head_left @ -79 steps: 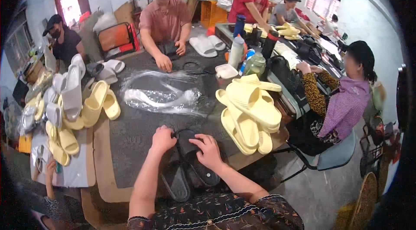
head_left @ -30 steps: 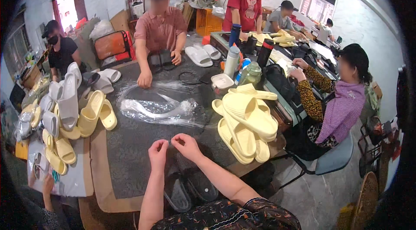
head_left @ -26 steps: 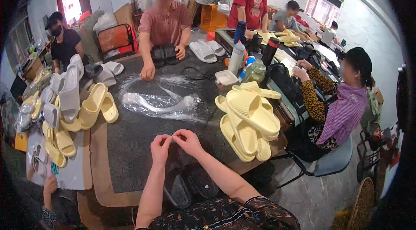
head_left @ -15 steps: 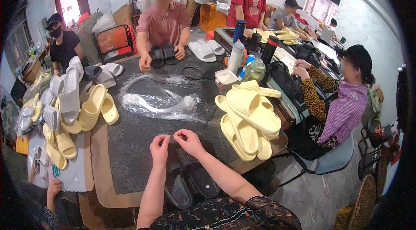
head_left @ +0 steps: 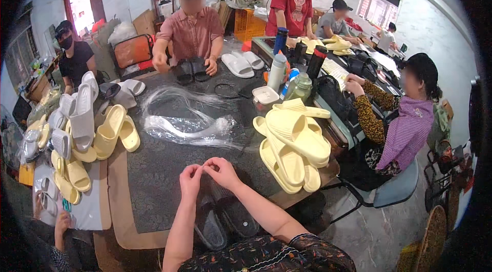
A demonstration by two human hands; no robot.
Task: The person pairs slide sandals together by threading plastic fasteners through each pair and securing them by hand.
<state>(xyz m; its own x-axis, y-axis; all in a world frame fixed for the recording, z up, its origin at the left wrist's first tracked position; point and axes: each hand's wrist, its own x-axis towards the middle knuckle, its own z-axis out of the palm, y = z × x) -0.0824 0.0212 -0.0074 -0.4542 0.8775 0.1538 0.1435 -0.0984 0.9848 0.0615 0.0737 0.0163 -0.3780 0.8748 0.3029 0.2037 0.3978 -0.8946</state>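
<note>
My left hand [head_left: 190,179] and my right hand [head_left: 222,172] meet fingertip to fingertip over the near part of the table. Both are closed in a pinch, and whatever lies between the fingers is too small or thin to make out. Below them, between my forearms, sits a pair of dark slippers [head_left: 210,227] at the table's near edge. Farther in, a bundle of thin clear plastic strands [head_left: 189,127] lies loosely on the dark mat [head_left: 154,174]. To the right of my hands is a heap of pale yellow slippers [head_left: 290,144].
Grey and yellow slippers [head_left: 110,131] are piled at the left. Bottles [head_left: 277,71] and a lidded tub [head_left: 265,97] stand behind the yellow heap. Across the table a person [head_left: 190,31] has dark slippers [head_left: 192,70]; another sits at the right [head_left: 407,118]. White slippers [head_left: 238,65] lie at the back.
My hands stay pinched together, the fingertips now slightly closer. The person opposite has lifted one hand up and away from the dark slippers. The view has shifted a little.
</note>
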